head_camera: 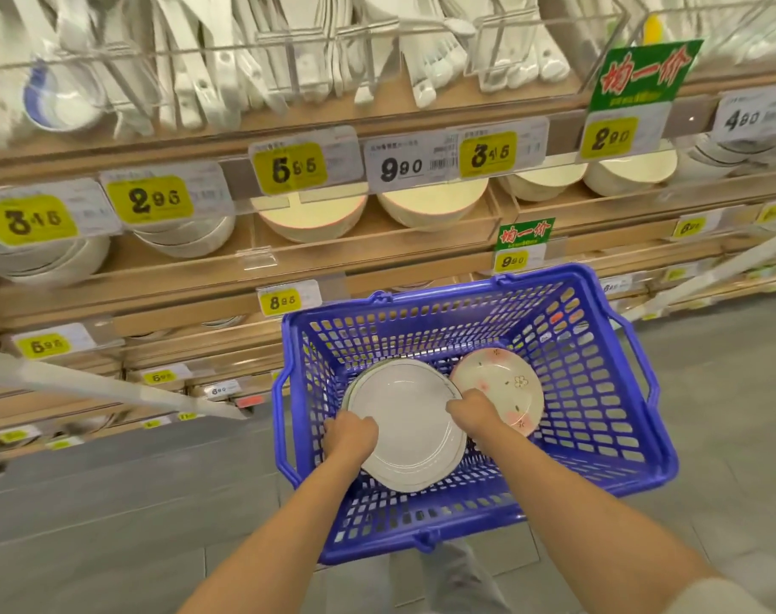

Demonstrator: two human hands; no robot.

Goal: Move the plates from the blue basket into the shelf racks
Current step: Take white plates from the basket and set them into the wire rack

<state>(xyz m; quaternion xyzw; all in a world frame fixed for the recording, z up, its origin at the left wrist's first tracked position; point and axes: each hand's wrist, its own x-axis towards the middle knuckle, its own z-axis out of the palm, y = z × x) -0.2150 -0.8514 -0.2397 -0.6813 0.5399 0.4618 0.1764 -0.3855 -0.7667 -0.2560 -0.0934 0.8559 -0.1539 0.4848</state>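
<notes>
A blue plastic basket (599,392) stands on the floor in front of the shelves. Inside it lies a stack of white plates (410,418), tilted up toward me. My left hand (350,436) grips the stack's left rim. On the right rim, my right hand (470,412) holds the same stack with curled fingers. A smaller cream plate with pink flowers (501,383) leans in the basket just right of the stack, partly behind my right hand.
Wooden shelf racks (377,254) rise behind the basket, holding stacked white bowls and plates (308,221) behind yellow price tags (288,168). White ladles and spoons hang in wire racks (333,46) above. Grey floor tiles (111,525) lie left and right of the basket.
</notes>
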